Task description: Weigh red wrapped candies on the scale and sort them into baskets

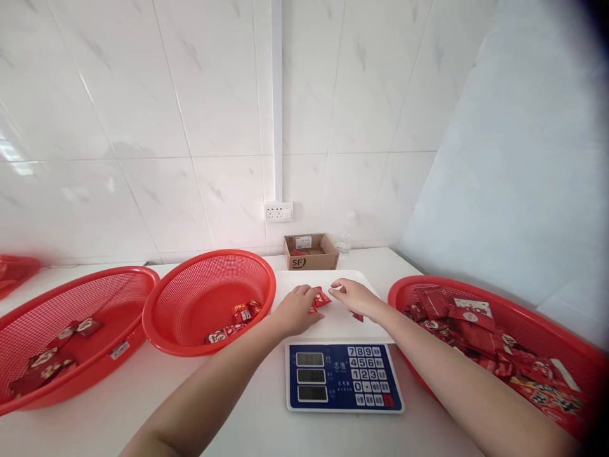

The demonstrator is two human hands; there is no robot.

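On the white weighing pan (280, 285) of a digital scale, my left hand (297, 311) curls round small red snack packets (322, 296), which stick out past its fingers. My right hand (356, 297) hovers just right of them, thumb and forefinger slightly apart with nothing visible between them. Below its palm shows another small red packet (358, 317); whether the hand touches it I cannot tell. The blue keypad panel (340, 379) of the scale faces me, its displays too dim to read.
To the right, a red basket (413, 282) holds many red packets. Two red baskets stand left, the nearer one (157, 317) and the far-left one (137, 273), each with several packets. Behind the scale are a small cardboard box (311, 260) and a clear plastic bottle (347, 233).
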